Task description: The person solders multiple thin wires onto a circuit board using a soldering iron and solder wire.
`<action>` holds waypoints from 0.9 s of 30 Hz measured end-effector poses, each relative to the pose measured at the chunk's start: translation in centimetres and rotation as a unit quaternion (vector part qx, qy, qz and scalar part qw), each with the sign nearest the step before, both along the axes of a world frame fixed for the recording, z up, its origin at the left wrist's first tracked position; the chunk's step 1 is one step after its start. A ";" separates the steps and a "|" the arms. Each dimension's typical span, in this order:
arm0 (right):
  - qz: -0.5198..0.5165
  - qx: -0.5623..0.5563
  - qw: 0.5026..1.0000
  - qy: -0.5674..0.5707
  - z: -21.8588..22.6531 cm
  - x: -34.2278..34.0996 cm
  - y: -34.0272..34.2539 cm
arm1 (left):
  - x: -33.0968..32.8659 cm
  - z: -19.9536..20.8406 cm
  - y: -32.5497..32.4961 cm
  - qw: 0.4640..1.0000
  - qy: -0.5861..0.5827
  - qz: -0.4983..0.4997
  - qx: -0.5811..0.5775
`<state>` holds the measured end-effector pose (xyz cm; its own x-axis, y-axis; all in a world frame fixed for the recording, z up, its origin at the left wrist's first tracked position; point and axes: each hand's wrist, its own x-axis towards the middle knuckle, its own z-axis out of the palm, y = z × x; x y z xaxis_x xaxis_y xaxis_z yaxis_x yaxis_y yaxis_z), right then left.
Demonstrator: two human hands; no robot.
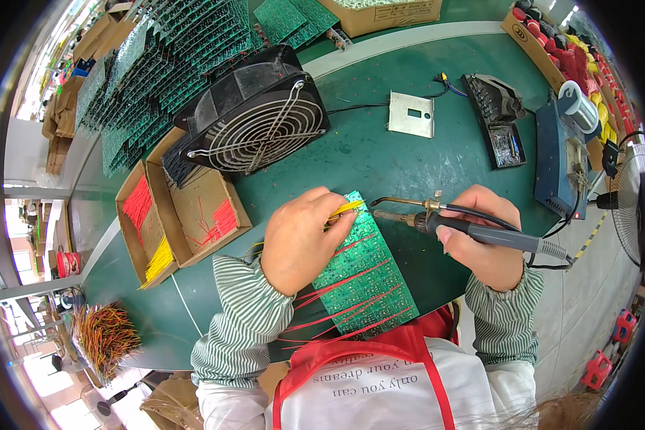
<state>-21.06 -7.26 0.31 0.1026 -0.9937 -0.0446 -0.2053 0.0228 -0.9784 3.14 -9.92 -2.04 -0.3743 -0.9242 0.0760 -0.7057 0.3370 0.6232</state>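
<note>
Head view, and we are looking straight down at a green worktop (380, 161). Our left hand (301, 240) is clenched around a small bundle of yellow wires (346, 208), pinching them against the far edge of a green circuit board (362, 276). That board lies near us, between both hands, tilted, with red wires (344, 287) lying across it. Our right hand (484, 244) is wrapped firmly around the grey handle of a soldering iron (437, 215), its metal tip pointing left, just beside the yellow wires at the board's far corner; whether it touches them, we cannot tell.

Off to the left, two open cardboard boxes (172, 215) hold loose red and yellow wires. Just beyond them, a black fan (254, 118) with a wire grille sits tilted on the worktop. Far left, stacks of green boards (158, 64) are piled up. Further out in the middle lies a small metal plate (411, 115), and to its right a black iron stand (498, 118). On the far right sits a blue box (559, 161) carrying a spool of solder wire (579, 104).
</note>
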 end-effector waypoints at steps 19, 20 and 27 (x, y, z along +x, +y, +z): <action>0.057 -0.078 0.995 0.024 1.1 0.1 2.2 | 5.3 3.9 4.1 0.989 -0.051 0.135 -0.027; 0.074 -0.073 0.994 0.014 1.2 0.5 2.4 | 4.7 4.1 5.1 0.990 -0.048 0.126 0.045; 0.134 -0.105 0.985 0.005 0.4 3.2 2.6 | 4.9 1.1 6.5 0.993 0.026 0.074 0.085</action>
